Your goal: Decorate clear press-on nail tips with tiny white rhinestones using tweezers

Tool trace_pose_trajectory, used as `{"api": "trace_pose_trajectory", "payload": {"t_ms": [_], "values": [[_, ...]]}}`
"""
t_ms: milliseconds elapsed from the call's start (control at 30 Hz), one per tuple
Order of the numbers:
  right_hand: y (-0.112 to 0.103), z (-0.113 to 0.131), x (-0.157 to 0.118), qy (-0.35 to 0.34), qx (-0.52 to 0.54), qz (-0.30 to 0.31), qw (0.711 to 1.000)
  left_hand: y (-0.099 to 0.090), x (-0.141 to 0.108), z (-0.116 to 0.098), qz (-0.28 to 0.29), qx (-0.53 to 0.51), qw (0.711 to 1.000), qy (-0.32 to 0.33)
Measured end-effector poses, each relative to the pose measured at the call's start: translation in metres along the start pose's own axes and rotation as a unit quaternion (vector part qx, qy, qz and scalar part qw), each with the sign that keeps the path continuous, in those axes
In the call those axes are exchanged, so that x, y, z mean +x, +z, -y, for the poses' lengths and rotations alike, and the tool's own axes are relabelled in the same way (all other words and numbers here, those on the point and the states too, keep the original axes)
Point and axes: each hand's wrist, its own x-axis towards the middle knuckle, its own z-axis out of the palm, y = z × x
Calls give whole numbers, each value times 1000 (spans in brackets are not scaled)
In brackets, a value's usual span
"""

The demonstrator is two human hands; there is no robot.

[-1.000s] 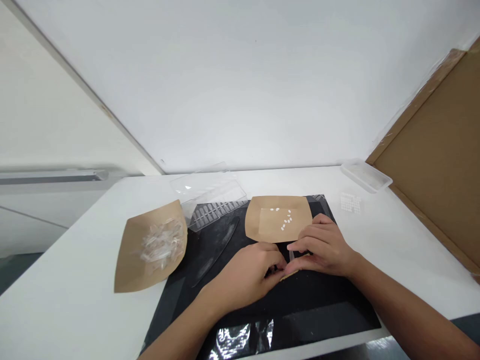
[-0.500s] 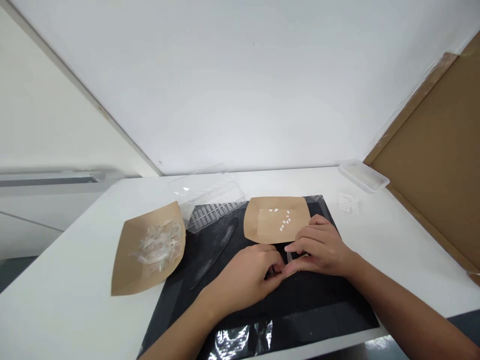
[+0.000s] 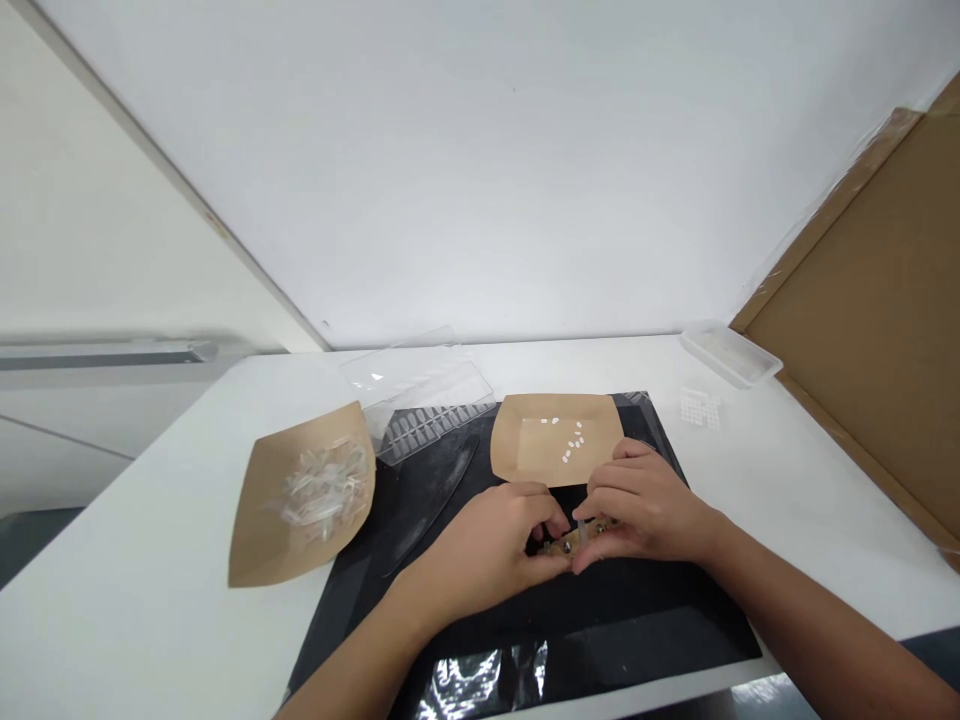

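Head cam: L hand [image 3: 510, 535] grips tan strip [image 3: 574, 541] at L end; R hand [image 3: 637, 507] pinches clear pc [image 3: 583, 533] nr strip, both over blk mat [image 3: 637, 610], just before tan tray [image 3: 540, 461].

Single head cam, looks fwd & down from close above tabletop [image 3: 135, 600]; wall [image 3: 510, 200] fills approx. upper ½.

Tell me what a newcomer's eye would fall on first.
Probably the left hand and right hand first, close together at a tan strip over the black mat. Then the brown tray at the left, heaped with clear pieces, and a second tray beyond the hands, dotted with white bits.
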Motion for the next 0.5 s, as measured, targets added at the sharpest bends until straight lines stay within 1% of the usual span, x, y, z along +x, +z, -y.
{"api": "trace_pose_trajectory", "payload": {"t_ms": [200, 267, 367, 500], "values": [[6, 1, -2, -2, 30, 27, 999, -16, -5, 3, -22, -12, 1000, 8], [9, 2, -3, 3, 39, 38, 999, -20, -5, 4, -38, -24, 999, 6], [13, 4, -4, 9, 49, 44, 998, -22, -5, 5, -64, -34, 997, -4], [18, 7, -6, 31, 57, 49, 997, -20, -4, 8, -65, -14, 998, -8]]}}
